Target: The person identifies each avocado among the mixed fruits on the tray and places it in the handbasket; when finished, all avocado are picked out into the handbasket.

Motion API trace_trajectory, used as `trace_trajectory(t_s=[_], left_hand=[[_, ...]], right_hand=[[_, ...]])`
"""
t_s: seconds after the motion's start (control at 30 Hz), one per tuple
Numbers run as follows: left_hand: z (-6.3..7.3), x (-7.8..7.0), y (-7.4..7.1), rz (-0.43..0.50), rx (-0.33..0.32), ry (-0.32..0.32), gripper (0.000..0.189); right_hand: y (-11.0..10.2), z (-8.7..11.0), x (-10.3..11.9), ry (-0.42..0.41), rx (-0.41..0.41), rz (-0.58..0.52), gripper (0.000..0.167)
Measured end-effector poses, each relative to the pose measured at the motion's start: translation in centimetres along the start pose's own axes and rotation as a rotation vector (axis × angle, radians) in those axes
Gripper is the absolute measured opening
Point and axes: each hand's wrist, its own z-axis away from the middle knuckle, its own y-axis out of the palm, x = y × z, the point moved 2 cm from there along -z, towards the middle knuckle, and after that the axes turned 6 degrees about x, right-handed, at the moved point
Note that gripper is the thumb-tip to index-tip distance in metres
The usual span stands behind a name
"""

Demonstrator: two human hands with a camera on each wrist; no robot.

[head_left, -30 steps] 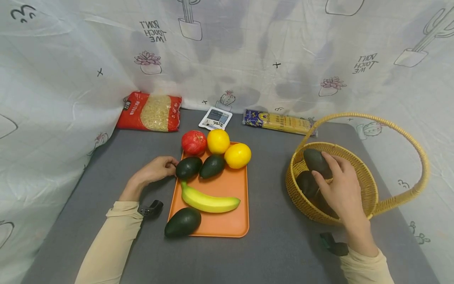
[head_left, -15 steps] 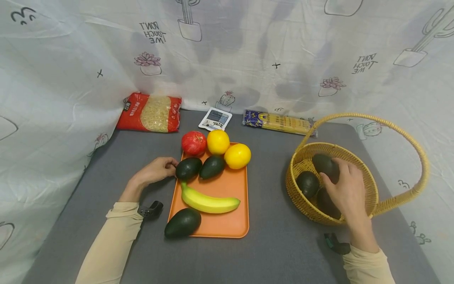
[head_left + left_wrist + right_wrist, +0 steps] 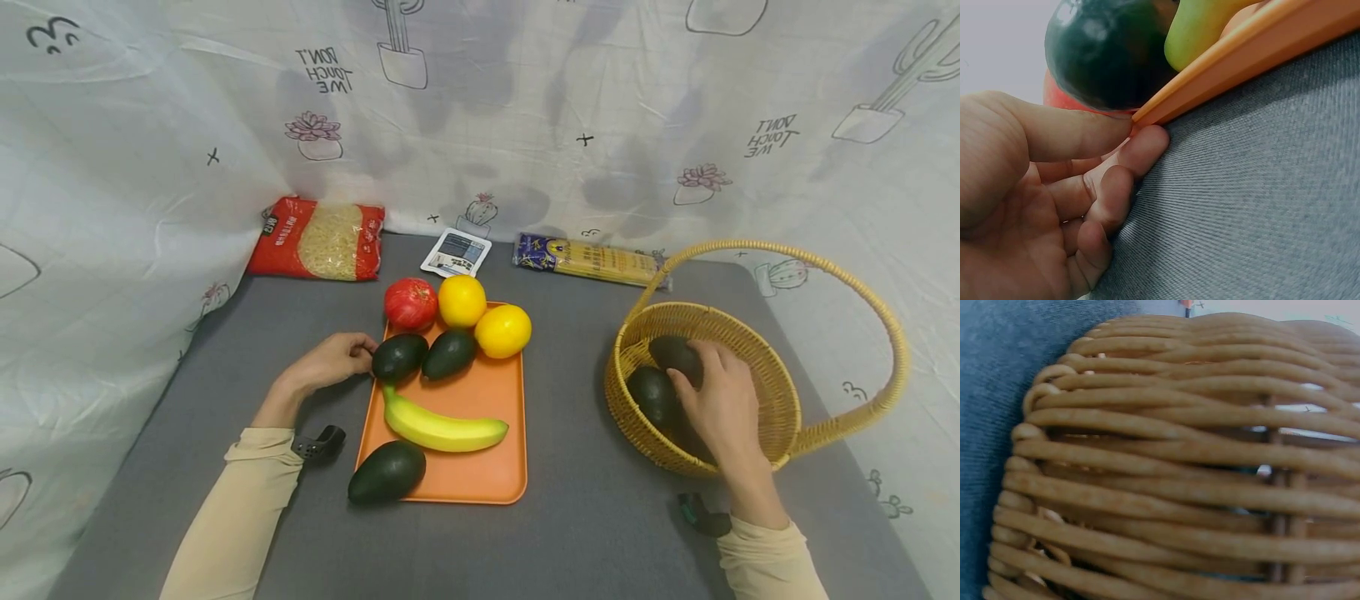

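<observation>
My left hand (image 3: pixel 333 360) pinches the left rim of an orange tray (image 3: pixel 480 467); in the left wrist view the thumb lies over the tray corner and a finger under it. A dark avocado (image 3: pixel 399 357) sits right beside those fingertips. My right hand (image 3: pixel 723 400) reaches into a yellow wicker basket (image 3: pixel 622 408) and grips a dark avocado (image 3: pixel 672 357) between thumb and fingers. Another avocado (image 3: pixel 651 395) lies in the basket, and a further dark fruit is mostly hidden under the hand. In the right wrist view the basket's woven wall (image 3: pixel 1147 456) hides the hand.
On the tray are a second avocado (image 3: pixel 448 354), a banana (image 3: pixel 446 425), a third avocado (image 3: pixel 387 472), a pomegranate (image 3: pixel 411 303) and two yellow fruits (image 3: pixel 503 331). Behind lie a red pasta bag (image 3: pixel 318 240), a white packet (image 3: pixel 456 252) and a spaghetti pack (image 3: pixel 592 260). The basket handle (image 3: pixel 862 300) arches up.
My right hand, with the avocado, shifted right within the basket, then back left and lower. The avocado under it at the basket's left now shows more fully. My left hand stays put.
</observation>
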Motion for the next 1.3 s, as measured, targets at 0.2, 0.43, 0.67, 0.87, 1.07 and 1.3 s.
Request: trace_trajectory(t_s=[0.2, 0.43, 0.67, 0.87, 1.07, 1.3], left_hand=[[0.0, 0.1, 0.0, 0.007, 0.003, 0.007, 0.028], [0.0, 0.0, 0.0, 0.008, 0.002, 0.003, 0.029], [0.0, 0.0, 0.1, 0.004, 0.005, -0.004, 0.03], [0.0, -0.1, 0.1, 0.01, 0.006, -0.001, 0.03], [0.1, -0.1, 0.1, 0.01, 0.008, 0.005, 0.029], [0.0, 0.0, 0.0, -0.003, 0.003, 0.004, 0.028]], right_hand=[[0.3, 0.5, -0.1, -0.016, 0.05, 0.022, 0.032], [0.3, 0.6, -0.1, -0.028, 0.107, 0.043, 0.025], [0.4, 0.6, 0.1, -0.016, 0.155, 0.062, 0.029], [0.2, 0.8, 0.3, 0.036, 0.215, 0.073, 0.033], [-0.1, 0.9, 1.2, 0.033, 0.176, 0.053, 0.034], [0.2, 1.1, 5.3, -0.109, 0.013, -0.012, 0.031]])
